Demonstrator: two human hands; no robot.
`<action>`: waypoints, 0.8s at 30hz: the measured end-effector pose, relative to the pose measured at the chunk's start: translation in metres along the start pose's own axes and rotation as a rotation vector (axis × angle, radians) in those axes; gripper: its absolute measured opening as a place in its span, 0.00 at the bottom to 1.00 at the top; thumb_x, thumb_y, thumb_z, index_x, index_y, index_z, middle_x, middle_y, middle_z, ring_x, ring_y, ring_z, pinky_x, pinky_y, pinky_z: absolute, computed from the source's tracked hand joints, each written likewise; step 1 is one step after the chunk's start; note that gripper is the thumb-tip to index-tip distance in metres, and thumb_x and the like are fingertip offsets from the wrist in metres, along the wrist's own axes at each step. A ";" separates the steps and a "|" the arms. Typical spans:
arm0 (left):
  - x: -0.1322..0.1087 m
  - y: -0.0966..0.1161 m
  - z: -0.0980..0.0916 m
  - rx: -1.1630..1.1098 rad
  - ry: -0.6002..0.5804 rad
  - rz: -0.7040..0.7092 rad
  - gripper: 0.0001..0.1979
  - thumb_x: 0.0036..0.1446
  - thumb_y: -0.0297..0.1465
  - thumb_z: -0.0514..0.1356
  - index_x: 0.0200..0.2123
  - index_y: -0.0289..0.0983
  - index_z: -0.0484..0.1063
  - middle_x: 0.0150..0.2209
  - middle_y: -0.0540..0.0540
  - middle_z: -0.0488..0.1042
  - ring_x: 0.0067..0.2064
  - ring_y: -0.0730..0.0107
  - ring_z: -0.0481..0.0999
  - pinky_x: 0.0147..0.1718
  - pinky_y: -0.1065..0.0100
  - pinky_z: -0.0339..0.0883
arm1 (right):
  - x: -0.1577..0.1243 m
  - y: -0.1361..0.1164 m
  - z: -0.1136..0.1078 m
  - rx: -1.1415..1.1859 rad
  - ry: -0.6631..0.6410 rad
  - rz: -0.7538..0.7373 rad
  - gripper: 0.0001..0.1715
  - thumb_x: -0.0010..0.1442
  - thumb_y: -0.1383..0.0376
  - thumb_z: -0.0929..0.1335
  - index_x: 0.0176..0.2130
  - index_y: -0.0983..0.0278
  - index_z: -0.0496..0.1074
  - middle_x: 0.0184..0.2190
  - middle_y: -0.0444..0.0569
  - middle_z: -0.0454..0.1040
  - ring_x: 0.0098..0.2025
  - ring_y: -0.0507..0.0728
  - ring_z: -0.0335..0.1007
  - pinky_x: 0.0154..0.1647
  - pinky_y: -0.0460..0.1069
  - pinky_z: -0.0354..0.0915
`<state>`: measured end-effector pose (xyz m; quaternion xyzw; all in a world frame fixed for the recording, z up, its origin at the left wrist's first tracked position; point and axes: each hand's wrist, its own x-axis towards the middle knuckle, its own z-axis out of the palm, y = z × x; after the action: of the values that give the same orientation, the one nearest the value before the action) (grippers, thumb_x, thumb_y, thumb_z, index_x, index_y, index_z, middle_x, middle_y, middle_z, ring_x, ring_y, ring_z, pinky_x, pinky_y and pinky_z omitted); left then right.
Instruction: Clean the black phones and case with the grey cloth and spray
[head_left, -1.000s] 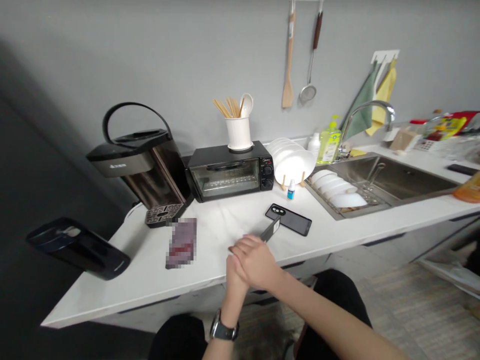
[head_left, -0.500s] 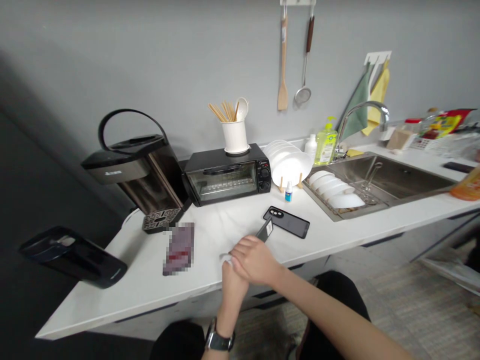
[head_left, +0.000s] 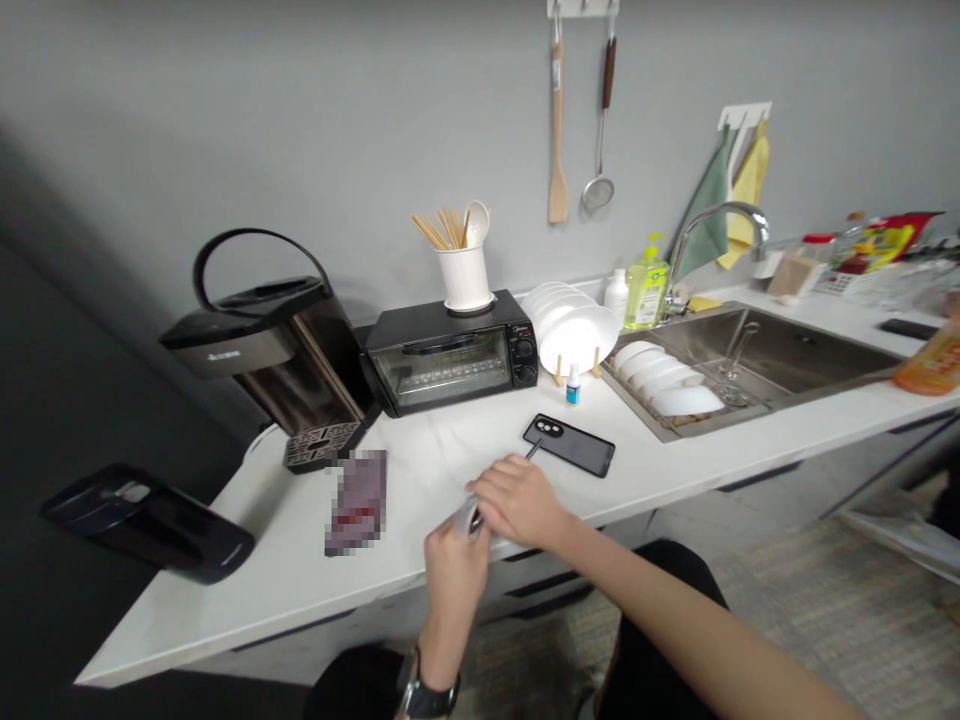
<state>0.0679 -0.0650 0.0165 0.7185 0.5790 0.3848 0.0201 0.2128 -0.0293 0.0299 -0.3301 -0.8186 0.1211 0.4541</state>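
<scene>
My right hand (head_left: 523, 503) is closed round a dark flat thing (head_left: 534, 450), seen almost edge-on; only a thin end sticks out past the fingers. My left hand (head_left: 456, 568), with a watch on its wrist, is closed just beside it, the two nearly touching at the counter's front edge. Between them shows a pale, shiny, curved thing (head_left: 466, 517), pinched by the left hand; its kind is hard to make out. Just beyond the right hand, a black phone case (head_left: 570, 446) with camera holes lies flat. A small white-and-blue bottle (head_left: 573, 385) stands behind it.
A toaster oven (head_left: 450, 365) carries a white utensil holder (head_left: 463, 278). To its left stand a water dispenser (head_left: 300, 350) and a dark canister (head_left: 150, 522), with a blurred-out purplish item (head_left: 358, 505) nearby. White plates (head_left: 577, 335) and a sink (head_left: 810, 350) are on the right.
The dark flat thing has turned from showing its labelled face to nearly edge-on. My hands have drawn slightly apart, and the pale thing between them now shows more.
</scene>
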 end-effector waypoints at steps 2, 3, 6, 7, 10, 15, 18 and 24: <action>0.004 0.009 -0.013 -0.148 0.042 0.018 0.08 0.64 0.34 0.63 0.38 0.38 0.82 0.35 0.45 0.85 0.35 0.64 0.84 0.38 0.70 0.75 | 0.001 0.016 -0.010 0.079 0.155 0.205 0.36 0.74 0.43 0.55 0.30 0.61 0.74 0.26 0.49 0.74 0.32 0.58 0.67 0.42 0.53 0.61; 0.007 0.015 -0.017 -0.240 0.059 0.020 0.08 0.64 0.36 0.64 0.37 0.38 0.82 0.35 0.46 0.85 0.34 0.65 0.84 0.38 0.71 0.75 | 0.001 0.023 -0.013 0.093 0.212 0.272 0.39 0.75 0.43 0.52 0.27 0.60 0.72 0.23 0.48 0.71 0.29 0.57 0.64 0.39 0.53 0.61; 0.020 0.031 -0.015 -0.402 0.071 0.032 0.07 0.62 0.35 0.66 0.38 0.39 0.83 0.34 0.48 0.85 0.34 0.66 0.83 0.38 0.72 0.74 | 0.002 0.032 -0.009 0.149 0.342 0.399 0.45 0.74 0.40 0.45 0.24 0.59 0.68 0.19 0.46 0.66 0.25 0.58 0.62 0.33 0.53 0.61; 0.025 0.034 -0.011 -0.430 0.074 0.032 0.06 0.62 0.34 0.66 0.38 0.39 0.83 0.35 0.47 0.86 0.35 0.65 0.84 0.38 0.71 0.75 | 0.004 0.030 -0.006 0.177 0.375 0.423 0.46 0.73 0.39 0.44 0.25 0.59 0.69 0.21 0.47 0.68 0.26 0.58 0.64 0.32 0.53 0.62; 0.038 0.039 0.000 -0.424 0.058 0.037 0.07 0.63 0.34 0.65 0.40 0.38 0.83 0.37 0.45 0.86 0.36 0.63 0.84 0.39 0.70 0.74 | 0.014 0.013 -0.004 0.275 0.424 0.450 0.48 0.73 0.40 0.43 0.33 0.61 0.75 0.28 0.50 0.76 0.31 0.59 0.71 0.35 0.52 0.67; 0.048 0.040 0.002 -0.217 -0.015 0.040 0.07 0.63 0.29 0.61 0.37 0.37 0.80 0.32 0.44 0.84 0.32 0.63 0.82 0.32 0.69 0.69 | 0.034 -0.016 -0.027 0.306 0.474 0.285 0.31 0.78 0.52 0.53 0.39 0.60 0.77 0.38 0.50 0.79 0.41 0.58 0.75 0.45 0.52 0.68; 0.049 0.039 0.003 -0.073 -0.038 0.026 0.08 0.59 0.24 0.59 0.31 0.36 0.78 0.29 0.41 0.82 0.29 0.62 0.80 0.29 0.68 0.66 | 0.039 -0.022 -0.040 -0.050 0.276 -0.036 0.24 0.77 0.60 0.57 0.37 0.60 0.77 0.38 0.50 0.79 0.44 0.59 0.73 0.52 0.55 0.64; 0.057 0.029 0.008 -0.076 -0.096 -0.003 0.07 0.56 0.24 0.60 0.28 0.37 0.76 0.26 0.43 0.80 0.29 0.64 0.79 0.29 0.70 0.64 | 0.049 -0.011 -0.057 -0.517 -0.037 -0.114 0.23 0.75 0.55 0.60 0.37 0.63 0.76 0.31 0.50 0.77 0.35 0.58 0.71 0.40 0.53 0.60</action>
<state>0.0979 -0.0234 0.0549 0.7341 0.5634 0.3713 0.0757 0.2370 -0.0116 0.0992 -0.3865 -0.8478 -0.1118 0.3455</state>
